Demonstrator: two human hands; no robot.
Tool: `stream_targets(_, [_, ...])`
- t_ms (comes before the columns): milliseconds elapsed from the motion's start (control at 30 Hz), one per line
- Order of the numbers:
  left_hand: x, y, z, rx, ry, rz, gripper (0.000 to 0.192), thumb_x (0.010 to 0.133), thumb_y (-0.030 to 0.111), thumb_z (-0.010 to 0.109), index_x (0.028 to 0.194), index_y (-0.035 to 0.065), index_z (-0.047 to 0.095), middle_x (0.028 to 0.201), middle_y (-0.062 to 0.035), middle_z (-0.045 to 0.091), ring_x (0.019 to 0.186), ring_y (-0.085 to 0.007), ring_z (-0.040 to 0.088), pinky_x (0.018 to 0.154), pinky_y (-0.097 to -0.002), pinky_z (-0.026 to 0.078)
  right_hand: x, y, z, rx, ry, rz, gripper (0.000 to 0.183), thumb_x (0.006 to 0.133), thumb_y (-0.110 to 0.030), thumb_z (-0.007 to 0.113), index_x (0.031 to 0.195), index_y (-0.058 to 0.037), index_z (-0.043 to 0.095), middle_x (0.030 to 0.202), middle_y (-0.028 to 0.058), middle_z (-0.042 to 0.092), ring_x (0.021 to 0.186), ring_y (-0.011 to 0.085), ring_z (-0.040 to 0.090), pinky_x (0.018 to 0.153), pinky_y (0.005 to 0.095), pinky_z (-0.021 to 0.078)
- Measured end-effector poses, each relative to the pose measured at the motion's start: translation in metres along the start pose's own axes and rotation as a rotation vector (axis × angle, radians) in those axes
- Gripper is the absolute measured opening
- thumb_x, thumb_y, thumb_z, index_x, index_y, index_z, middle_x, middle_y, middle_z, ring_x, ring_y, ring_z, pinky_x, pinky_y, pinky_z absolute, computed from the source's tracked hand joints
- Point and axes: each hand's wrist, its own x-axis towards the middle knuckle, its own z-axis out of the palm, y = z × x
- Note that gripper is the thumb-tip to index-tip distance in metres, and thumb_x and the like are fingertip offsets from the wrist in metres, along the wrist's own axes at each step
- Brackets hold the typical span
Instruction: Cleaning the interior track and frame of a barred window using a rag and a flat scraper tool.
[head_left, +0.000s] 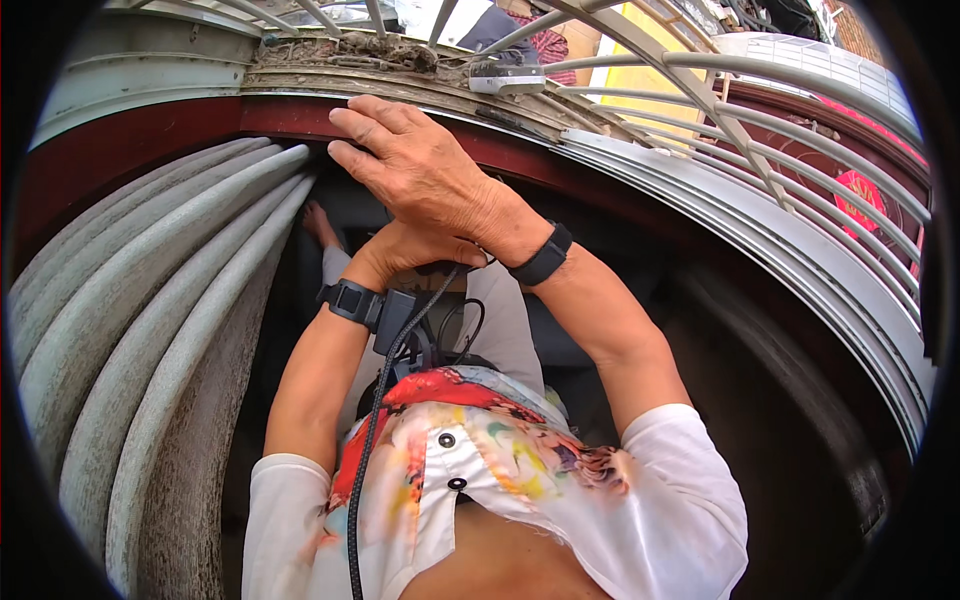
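Observation:
My right hand (420, 165) is stretched out flat, back up, over my left hand, with its fingers slightly apart. Its fingertips appear in front of the dark red window sill (517, 161). My left hand (420, 247) lies beneath it, thumb pointing right; its fingers are largely hidden, so whether it holds anything is unclear. A black strap (544, 255) circles my right wrist. Around my left wrist, another black strap (352, 301) carries a dark box-shaped device (395, 321). A black braided cable (382, 382) runs down from near my left thumb over the printed shirt (517, 465).
A grey curtain (172, 300) hangs gathered at the left. Pale metal window bars (750, 142) curve across the upper right, above the white sliding track (750, 247). A shoe (507, 77) sits on the dirty outer ledge (330, 71). A bare foot (319, 223) shows below.

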Motion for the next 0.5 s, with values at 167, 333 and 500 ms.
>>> stream_targets(167, [-0.025,-0.007,-0.037,-0.018,0.178,-0.15,0.06,0.077,0.016,0.082,0.128,-0.0015,0.055,0.118,-0.0128,0.064,0.102,-0.0183,0.062,0.095,-0.032,0.048,-0.039,0.022,0.039,0.027,-0.071,0.36,0.026,0.081,-0.009,0.064,0.105,0.0003,0.06,0.117,0.0195,0.058,0.113,0.0374,0.054,0.094,0.044,0.0473])
stream_targets(333, [-0.039,-0.034,-0.068,-0.211,0.556,-0.139,0.044,0.085,0.012,0.074,0.123,-0.0025,0.058,0.112,-0.0129,0.066,0.095,-0.0164,0.064,0.09,-0.0282,0.051,-0.153,0.059,0.068,0.129,-0.162,0.909,0.013,0.083,-0.01,0.064,0.093,-0.0026,0.062,0.096,0.0174,0.061,0.097,0.0379,0.057,0.082,0.0475,0.0507])
stream_targets(500, [-0.094,-0.085,-0.113,-0.238,0.79,-0.275,0.038,0.089,0.014,0.07,0.123,-0.0002,0.059,0.106,-0.0105,0.069,0.088,-0.0141,0.065,0.079,-0.0285,0.056,-0.227,0.07,0.074,0.069,-0.469,1.395,0.035,0.083,-0.017,0.064,0.114,-0.001,0.066,0.108,0.0252,0.066,0.105,0.0413,0.062,0.093,0.0459,0.0501])
